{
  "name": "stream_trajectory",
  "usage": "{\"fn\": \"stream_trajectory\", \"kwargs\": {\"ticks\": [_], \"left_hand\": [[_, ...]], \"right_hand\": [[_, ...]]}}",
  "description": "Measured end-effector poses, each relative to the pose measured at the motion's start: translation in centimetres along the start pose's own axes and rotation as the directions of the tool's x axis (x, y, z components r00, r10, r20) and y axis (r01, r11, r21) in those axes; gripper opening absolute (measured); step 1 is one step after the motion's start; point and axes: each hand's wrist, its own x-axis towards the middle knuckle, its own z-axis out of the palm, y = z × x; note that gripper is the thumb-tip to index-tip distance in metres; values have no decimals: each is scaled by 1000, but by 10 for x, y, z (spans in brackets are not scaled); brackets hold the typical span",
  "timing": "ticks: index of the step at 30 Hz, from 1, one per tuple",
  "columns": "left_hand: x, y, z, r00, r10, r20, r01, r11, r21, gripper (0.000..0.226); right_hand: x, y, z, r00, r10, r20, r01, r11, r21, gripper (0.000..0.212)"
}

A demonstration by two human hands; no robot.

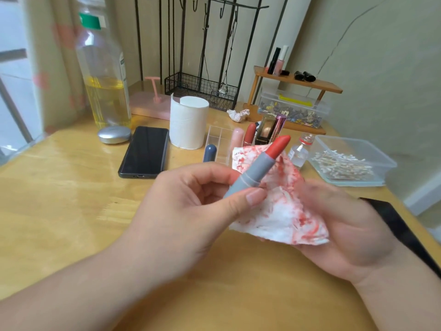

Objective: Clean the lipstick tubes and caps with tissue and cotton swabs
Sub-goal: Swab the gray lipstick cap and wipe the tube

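Lipstick [260, 167]: one grey tube, red tip out, above the table [59, 187]. Tub [387, 163] holds a heap of swabs [341, 163]; bottle [102, 68] is part full of yellow liquid (one of each). Left hand [191, 206] pinches it between thumb and fingers; right hand [346, 230], blurred, clutches one red-stained tissue [281, 211] behind it.

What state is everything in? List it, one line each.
Lipstick: uncapped, red stick wound out, gripped by left hand.
Tissue: smeared red, held in right hand.
Tissue roll: upright.
Swab box: open.
Phone: screen dark.
Big bottle: capped, partly full.
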Motion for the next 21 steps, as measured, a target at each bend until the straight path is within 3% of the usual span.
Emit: {"fn": "stream_trajectory", "kwargs": {"ticks": [2,4,8,12,15,18,20,21], "left_hand": [[3,-2,-2,1000,-17,-2,16,1000,-22,33],[5,-3,-4,999,-36,-7,36,999,-24,32],[5,-8,-3,992,-97,84,94,995,31,28],[3,-14,-2,974,-107,201,87,990,107,33],[4,-17,-5,958,-119,260,86,987,135,45],[3,-16,-6,942,-142,303,109,986,123,48],[3,-15,-6,938,-140,318,118,989,88,47],[2,-15,-6,932,-139,336,121,990,74,47]], "right_hand": [[-1,3,-6,995,-63,-83,53,992,-115,48],[-1,1,-6,976,-149,-162,125,981,-148,49],[0,1,4,877,-315,-363,236,941,-244,40],[2,15,14,908,-297,-295,248,949,-194,32],[-1,14,16,954,-232,-187,213,970,-116,39],[-4,6,10,987,-115,-115,113,993,-26,62],[-6,3,3,987,-40,-153,24,994,-107,80],[-5,2,0,990,-20,-140,2,992,-127,78]]}}
